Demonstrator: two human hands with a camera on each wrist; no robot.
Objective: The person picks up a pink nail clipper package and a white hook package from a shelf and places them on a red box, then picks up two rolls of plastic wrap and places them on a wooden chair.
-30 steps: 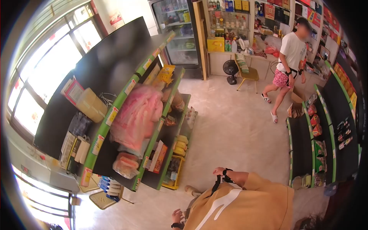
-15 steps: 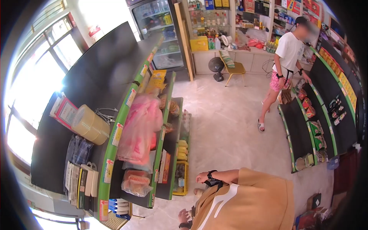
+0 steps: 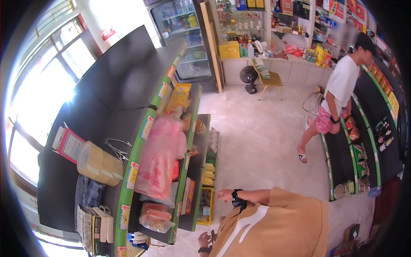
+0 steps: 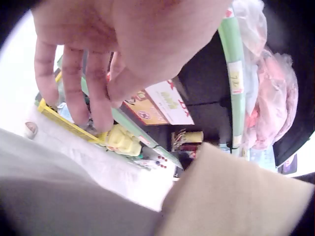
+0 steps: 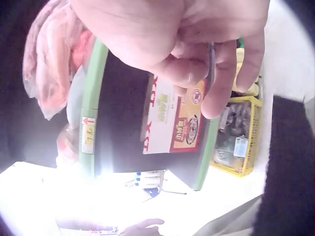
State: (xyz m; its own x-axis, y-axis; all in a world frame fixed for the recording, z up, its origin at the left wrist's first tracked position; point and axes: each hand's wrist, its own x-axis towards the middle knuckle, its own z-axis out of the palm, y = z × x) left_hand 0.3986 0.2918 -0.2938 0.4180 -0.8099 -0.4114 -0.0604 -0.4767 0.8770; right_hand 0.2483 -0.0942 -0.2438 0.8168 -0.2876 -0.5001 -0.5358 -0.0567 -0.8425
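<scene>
In the head view, my right hand (image 3: 224, 195) is above my left hand (image 3: 204, 240), both in front of the beige shirt (image 3: 274, 222) and beside the low shelves. The left wrist view shows my left hand (image 4: 118, 44) with loosely bent, separated fingers and nothing visible in them. My right hand (image 5: 197, 34) has bent fingers in the right wrist view; no held object can be made out. Beyond the hands are a red-and-white box (image 5: 162, 118) on a shelf and a yellow basket (image 5: 253, 137).
Shelving with green edges (image 3: 139, 158) carries tape rolls (image 3: 98, 165) and pink bags (image 3: 160, 154). A person in a white shirt (image 3: 342, 81) stands by the right-hand shelves (image 3: 338, 158). Behind are a chair (image 3: 269, 79), a black fan (image 3: 248, 75) and a fridge (image 3: 184, 38).
The head view has turned, shifting the left shelving downward. The other person has moved along the right-hand shelves and now leans toward them. My right hand has shifted left in the view.
</scene>
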